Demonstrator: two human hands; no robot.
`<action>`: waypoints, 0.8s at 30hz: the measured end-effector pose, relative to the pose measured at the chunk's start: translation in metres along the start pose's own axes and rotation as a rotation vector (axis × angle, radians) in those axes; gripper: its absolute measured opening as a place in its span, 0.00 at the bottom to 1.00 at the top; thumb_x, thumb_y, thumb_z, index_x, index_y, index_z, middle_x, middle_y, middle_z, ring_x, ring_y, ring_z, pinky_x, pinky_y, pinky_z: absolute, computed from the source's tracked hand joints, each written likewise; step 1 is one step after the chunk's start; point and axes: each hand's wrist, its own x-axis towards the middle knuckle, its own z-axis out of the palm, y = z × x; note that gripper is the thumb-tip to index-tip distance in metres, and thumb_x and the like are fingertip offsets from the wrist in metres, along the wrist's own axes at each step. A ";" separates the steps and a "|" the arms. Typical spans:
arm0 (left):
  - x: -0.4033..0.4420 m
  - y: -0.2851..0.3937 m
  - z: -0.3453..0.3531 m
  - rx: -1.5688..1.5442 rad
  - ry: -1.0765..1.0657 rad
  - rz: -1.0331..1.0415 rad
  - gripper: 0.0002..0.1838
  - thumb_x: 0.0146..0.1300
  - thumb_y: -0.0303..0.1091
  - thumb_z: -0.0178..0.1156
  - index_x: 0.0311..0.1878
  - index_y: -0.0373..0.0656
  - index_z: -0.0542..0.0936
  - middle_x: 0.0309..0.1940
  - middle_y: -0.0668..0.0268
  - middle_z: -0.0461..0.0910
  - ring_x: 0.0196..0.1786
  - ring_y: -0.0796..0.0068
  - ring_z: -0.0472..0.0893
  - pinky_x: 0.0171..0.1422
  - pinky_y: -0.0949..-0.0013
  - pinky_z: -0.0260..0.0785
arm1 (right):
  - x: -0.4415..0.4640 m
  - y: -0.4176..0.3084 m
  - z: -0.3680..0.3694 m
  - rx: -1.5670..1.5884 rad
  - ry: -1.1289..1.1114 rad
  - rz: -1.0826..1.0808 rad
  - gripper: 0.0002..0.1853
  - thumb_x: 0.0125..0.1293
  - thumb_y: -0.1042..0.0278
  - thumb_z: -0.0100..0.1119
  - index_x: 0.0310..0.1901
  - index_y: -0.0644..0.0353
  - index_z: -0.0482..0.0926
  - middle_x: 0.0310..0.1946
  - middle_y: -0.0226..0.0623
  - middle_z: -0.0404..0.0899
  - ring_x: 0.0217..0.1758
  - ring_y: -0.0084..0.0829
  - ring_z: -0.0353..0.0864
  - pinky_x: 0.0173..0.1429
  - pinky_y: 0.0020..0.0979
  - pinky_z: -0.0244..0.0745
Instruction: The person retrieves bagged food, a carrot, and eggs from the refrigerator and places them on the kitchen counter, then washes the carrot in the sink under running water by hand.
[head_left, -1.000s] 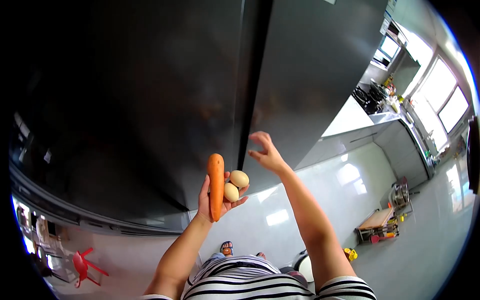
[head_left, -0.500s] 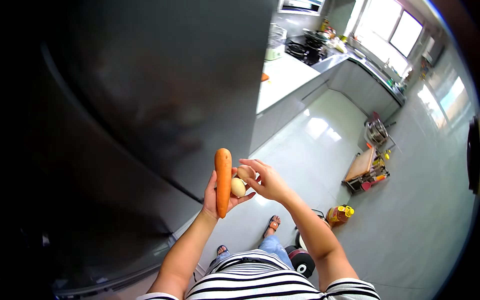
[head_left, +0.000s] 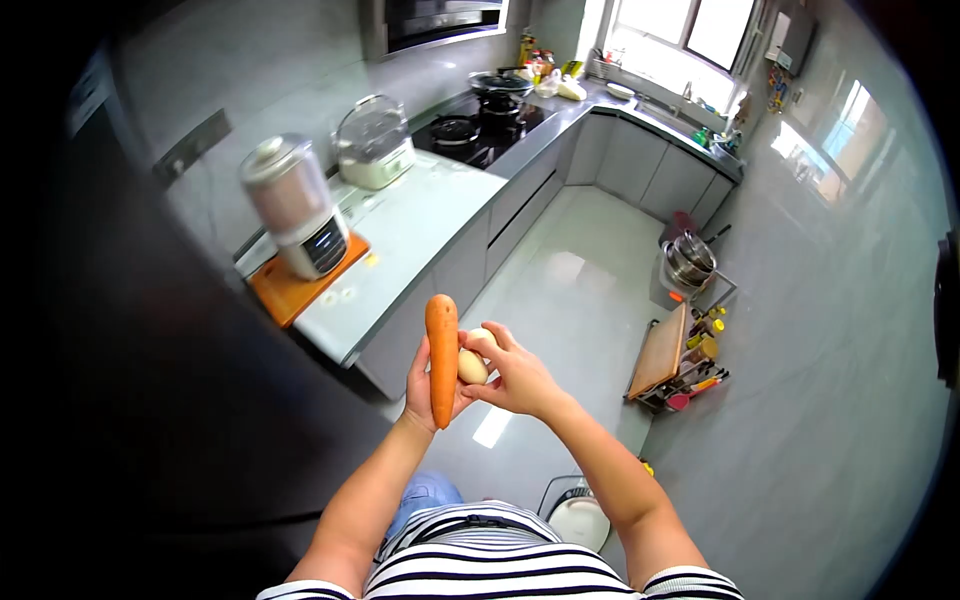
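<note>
Daylight enters through the far window (head_left: 690,30), whose panes burn out to white. The room is fairly bright, with pale reflections on the glossy floor (head_left: 560,270) and the right wall (head_left: 840,230). The near left falls into deep shadow. The blender (head_left: 297,205) looks smeared, the carrot (head_left: 442,360) sharper. Wide-angle distortion bends the edges, and the corners go black.

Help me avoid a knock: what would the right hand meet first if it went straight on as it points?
The right hand would likely meet the eggs first; its fingers seem to touch them. The carrot lies beyond, though depth is unclear.
</note>
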 end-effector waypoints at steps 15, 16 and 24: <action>0.515 0.046 0.005 0.012 -0.125 -0.328 0.29 0.66 0.63 0.48 0.57 0.50 0.70 0.65 0.55 0.64 0.69 0.47 0.62 0.70 0.42 0.57 | 0.282 0.316 -0.232 0.100 0.445 0.086 0.25 0.45 0.64 0.72 0.49 0.50 0.79 0.54 0.42 0.73 0.42 0.34 0.83 0.45 0.32 0.80; 0.551 0.045 0.011 0.032 -0.162 -0.349 0.29 0.66 0.63 0.48 0.58 0.50 0.70 0.65 0.55 0.63 0.69 0.48 0.62 0.70 0.43 0.57 | 0.298 0.338 -0.251 0.106 0.462 0.087 0.26 0.44 0.66 0.72 0.50 0.52 0.79 0.54 0.44 0.72 0.44 0.34 0.82 0.46 0.31 0.81; 0.829 0.022 0.005 0.056 -0.171 -0.421 0.31 0.67 0.63 0.48 0.62 0.50 0.67 0.68 0.54 0.56 0.69 0.51 0.62 0.72 0.44 0.56 | 0.422 0.542 -0.387 0.193 0.570 0.105 0.26 0.47 0.72 0.69 0.52 0.60 0.78 0.53 0.42 0.73 0.50 0.32 0.79 0.49 0.28 0.80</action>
